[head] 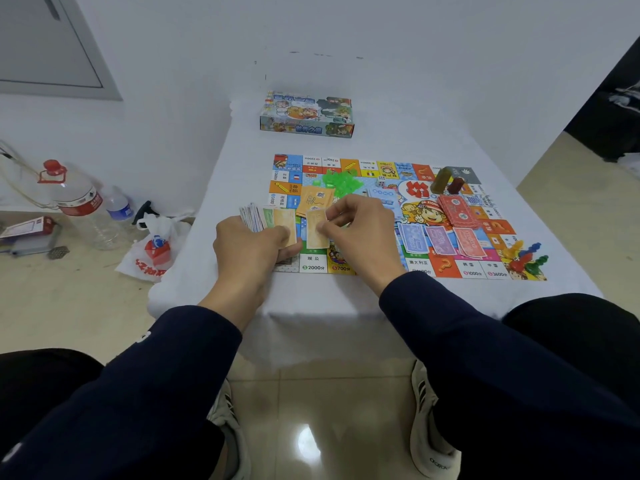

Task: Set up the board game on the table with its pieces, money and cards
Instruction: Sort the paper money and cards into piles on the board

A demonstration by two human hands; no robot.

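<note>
A colourful game board (pixel 491 233) lies flat on the white-clothed table (pixel 381 292). My left hand (pixel 249 247) grips a fanned stack of paper money (pixel 266 220) over the board's left edge. My right hand (pixel 360 226) pinches one orange note (pixel 316 233) just beside that stack. Sorted notes in blue, purple and pink (pixel 441 240) lie on the board's near right. A red card deck (pixel 457 211) and an orange card deck (pixel 313 199) rest on the board. Green plastic houses (pixel 341 180), dice (pixel 381 181) and coloured pawns (pixel 526 258) are on it too.
The game box (pixel 308 114) sits at the table's far end. Two card stacks stand upright (pixel 446 181) near the board's far right. On the floor to the left are a large water jug (pixel 74 195), a small bottle (pixel 119 207) and a plastic bag (pixel 156 247).
</note>
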